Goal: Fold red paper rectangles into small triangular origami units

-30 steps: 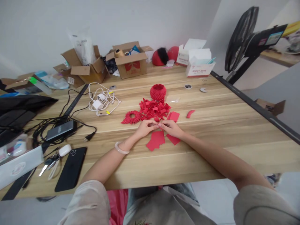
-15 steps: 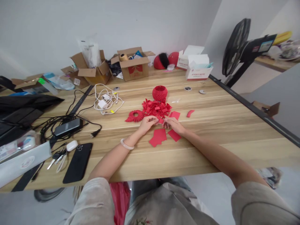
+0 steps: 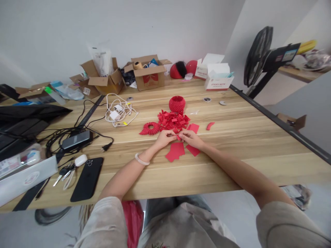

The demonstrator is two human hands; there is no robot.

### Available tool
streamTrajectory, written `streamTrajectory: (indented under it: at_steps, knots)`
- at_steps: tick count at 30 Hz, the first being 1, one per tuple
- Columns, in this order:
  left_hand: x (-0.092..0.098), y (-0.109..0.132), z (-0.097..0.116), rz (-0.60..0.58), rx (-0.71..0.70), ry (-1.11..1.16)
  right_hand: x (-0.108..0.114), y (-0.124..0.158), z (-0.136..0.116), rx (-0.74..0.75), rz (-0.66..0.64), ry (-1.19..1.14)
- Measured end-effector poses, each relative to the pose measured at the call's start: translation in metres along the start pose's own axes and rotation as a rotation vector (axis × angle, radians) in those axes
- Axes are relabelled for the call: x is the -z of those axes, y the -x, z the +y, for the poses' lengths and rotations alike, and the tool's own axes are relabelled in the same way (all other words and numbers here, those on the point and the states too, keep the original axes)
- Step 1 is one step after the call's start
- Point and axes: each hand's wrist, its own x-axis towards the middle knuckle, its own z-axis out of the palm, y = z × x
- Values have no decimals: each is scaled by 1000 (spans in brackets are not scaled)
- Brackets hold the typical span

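Between my fingertips is a small red paper piece. My left hand pinches its left side, and my right hand pinches its right side. Just beyond them lies a heap of folded red paper pieces, with a round red woven paper bowl behind it. A spiky red paper ring rests left of the heap. Flat red sheets lie on the near side of my hands, and others are beside my right hand.
A curved red strip lies to the right. White cables, black cords, a black phone and keys are on the left. Cardboard boxes and sticky note boxes line the back; a fan stands right.
My fingertips have come closer together around the small red piece, and my right hand has turned slightly. The whole view has shifted a little.
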Motion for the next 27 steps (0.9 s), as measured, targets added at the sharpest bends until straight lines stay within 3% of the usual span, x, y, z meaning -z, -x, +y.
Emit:
streamTrajectory:
  at_steps: [11, 27]
  knots:
    - [-4, 3, 12, -3, -14, -72, 4, 2, -3, 0, -34, -26]
    - [-3, 5, 3, -15, -82, -178, 1, 1, 1, 1, -100, -19]
